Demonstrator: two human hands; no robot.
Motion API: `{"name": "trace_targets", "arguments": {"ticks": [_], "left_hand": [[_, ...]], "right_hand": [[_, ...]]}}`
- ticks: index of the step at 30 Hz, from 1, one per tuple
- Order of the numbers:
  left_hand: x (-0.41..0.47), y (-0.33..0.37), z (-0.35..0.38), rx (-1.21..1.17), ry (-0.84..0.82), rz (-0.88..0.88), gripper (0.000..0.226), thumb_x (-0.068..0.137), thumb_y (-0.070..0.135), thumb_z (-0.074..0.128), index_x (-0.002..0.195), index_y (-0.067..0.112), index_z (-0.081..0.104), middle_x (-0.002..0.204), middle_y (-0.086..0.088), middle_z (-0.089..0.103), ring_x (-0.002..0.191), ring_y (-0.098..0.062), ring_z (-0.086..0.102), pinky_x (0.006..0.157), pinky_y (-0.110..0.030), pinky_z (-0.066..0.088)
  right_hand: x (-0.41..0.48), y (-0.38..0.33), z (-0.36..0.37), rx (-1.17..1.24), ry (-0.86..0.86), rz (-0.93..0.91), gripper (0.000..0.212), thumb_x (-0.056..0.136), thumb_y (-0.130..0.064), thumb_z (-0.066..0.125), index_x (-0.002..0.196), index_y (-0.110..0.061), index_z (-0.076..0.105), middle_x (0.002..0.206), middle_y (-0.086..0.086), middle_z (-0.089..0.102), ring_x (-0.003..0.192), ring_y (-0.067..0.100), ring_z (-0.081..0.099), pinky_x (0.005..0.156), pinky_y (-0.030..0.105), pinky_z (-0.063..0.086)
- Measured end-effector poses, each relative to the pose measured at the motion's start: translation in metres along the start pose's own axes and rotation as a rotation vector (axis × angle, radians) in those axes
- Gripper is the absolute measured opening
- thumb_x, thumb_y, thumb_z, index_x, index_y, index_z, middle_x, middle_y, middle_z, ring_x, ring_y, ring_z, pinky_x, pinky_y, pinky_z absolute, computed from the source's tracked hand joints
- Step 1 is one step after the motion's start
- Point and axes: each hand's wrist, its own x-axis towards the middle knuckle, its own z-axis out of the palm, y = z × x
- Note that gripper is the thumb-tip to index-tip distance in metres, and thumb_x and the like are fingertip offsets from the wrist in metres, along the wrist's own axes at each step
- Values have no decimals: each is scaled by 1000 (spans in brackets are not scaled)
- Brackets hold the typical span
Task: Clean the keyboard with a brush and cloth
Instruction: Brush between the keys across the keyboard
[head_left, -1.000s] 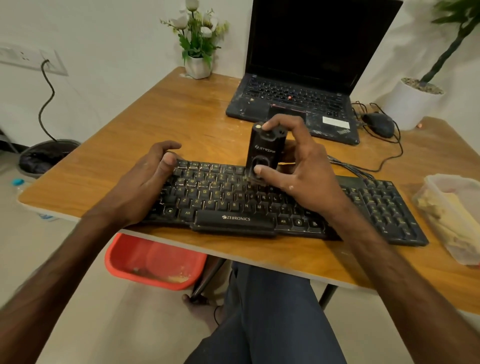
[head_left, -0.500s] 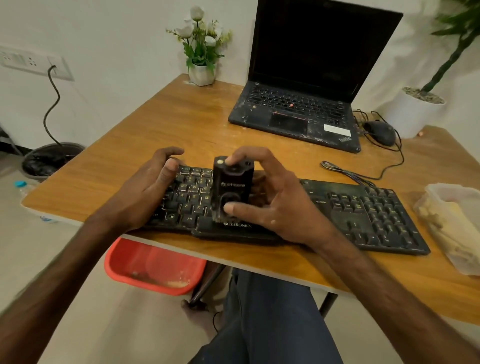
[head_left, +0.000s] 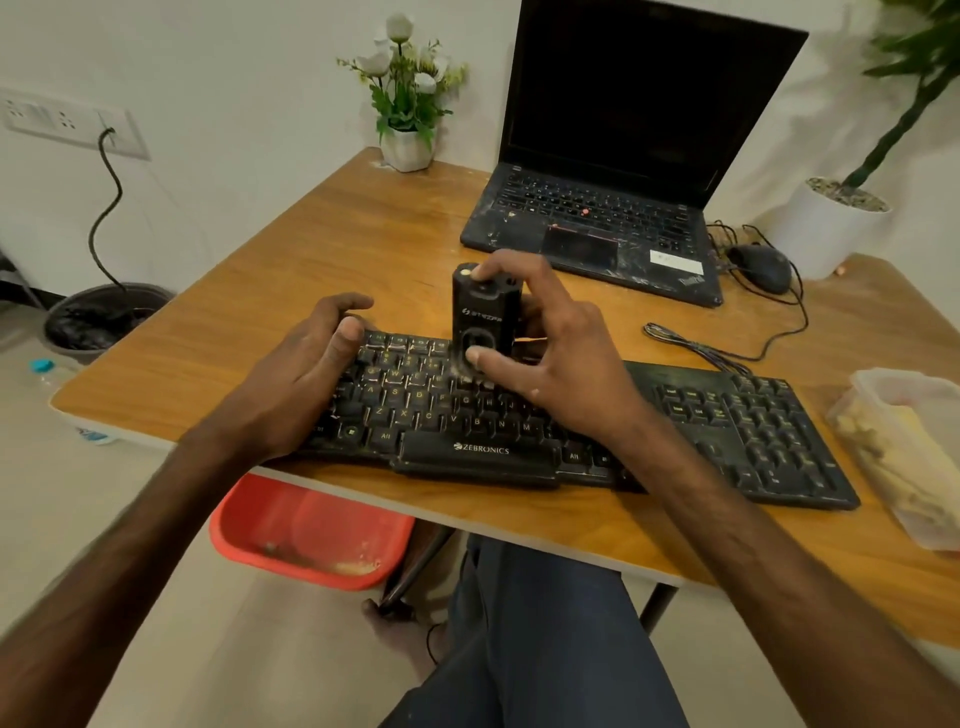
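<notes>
Shifted since half a second ago: black brush device (head_left: 485, 317) now farther back and rightward, over the upper key rows instead of near the spacebar. Held upright by right hand (head_left: 561, 374), clasped around it, forefinger on top, thumb on its front, lower end touching the keys. Left hand (head_left: 306, 374) pressed flat on the left end of the keyboard (head_left: 753, 431), holding nothing. One keyboard on the wooden table (head_left: 363, 244), one brush device, one laptop (head_left: 613, 218) behind, one mouse (head_left: 761, 267)
</notes>
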Motion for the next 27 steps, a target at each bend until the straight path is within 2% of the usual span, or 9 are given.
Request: {"name": "trace_targets", "arguments": {"ticks": [2, 4, 6, 11, 15, 17, 22, 24, 27], "left_hand": [[1, 0, -1, 6, -5, 1, 89, 85, 87, 11, 147, 28, 35, 126, 12, 58, 120, -10, 55, 103, -48, 44], [0, 1, 0, 21, -2, 8, 86, 87, 85, 11, 147, 28, 35, 127, 11, 59, 121, -10, 55, 103, -47, 44], [1, 1, 0, 28, 5, 12, 85, 89, 82, 12, 147, 26, 35, 127, 9, 60, 121, -10, 54, 104, -46, 43], [0, 1, 1, 13, 12, 15, 91, 84, 88, 10, 146, 27, 36, 126, 11, 59, 120, -8, 54, 101, -39, 43], [1, 0, 1, 15, 13, 6, 86, 85, 86, 11, 146, 31, 36, 127, 13, 58, 121, -9, 53, 103, -44, 42], [2, -1, 2, 14, 12, 8, 85, 86, 86, 11, 146, 31, 35, 127, 12, 59, 121, -9, 53, 102, -42, 42], [1, 0, 1, 16, 17, 12, 87, 85, 87, 10, 146, 30, 36, 127, 9, 58, 120, -12, 53, 100, -41, 42], [0, 0, 2, 13, 16, 10, 87, 85, 87, 11, 146, 30, 36, 126, 9, 58, 120, -12, 53, 99, -40, 42], [0, 0, 1, 13, 14, 8, 86, 86, 86, 11, 146, 30, 36, 127, 9, 58, 121, -13, 53, 101, -42, 42]], "right_hand": [[-1, -4, 1, 47, -14, 12, 62, 84, -13, 79, 125, -39, 41, 120, -5, 55, 87, 6, 69, 61, 16, 57], [-11, -14, 9, 159, -143, -40, 61, 84, -12, 78, 125, -39, 42, 121, -6, 56, 91, 12, 70, 64, 21, 60], [-16, -17, 14, 143, -210, -102, 60, 86, -12, 77, 127, -37, 41, 121, -7, 56, 92, 13, 71, 66, 23, 61], [8, 11, -7, -52, 23, 50, 64, 86, -15, 77, 129, -39, 37, 118, -3, 57, 90, 12, 68, 63, 14, 56], [-14, -4, 2, 74, -88, 14, 61, 85, -14, 77, 126, -40, 40, 122, -1, 57, 91, 12, 70, 64, 22, 60], [-22, -5, 4, 51, -124, -32, 61, 86, -14, 76, 128, -38, 39, 121, -1, 57, 91, 11, 70, 65, 22, 61], [0, 24, -17, -64, 135, 130, 63, 87, -12, 76, 139, -21, 42, 119, -3, 57, 93, 13, 69, 63, 20, 60], [-3, 20, -12, -47, 117, 122, 62, 87, -11, 75, 139, -22, 42, 120, -4, 56, 93, 14, 69, 62, 20, 60], [-17, 5, 2, -4, -24, -7, 60, 87, -12, 75, 134, -30, 43, 126, 1, 56, 92, 13, 69, 63, 21, 60]]}}
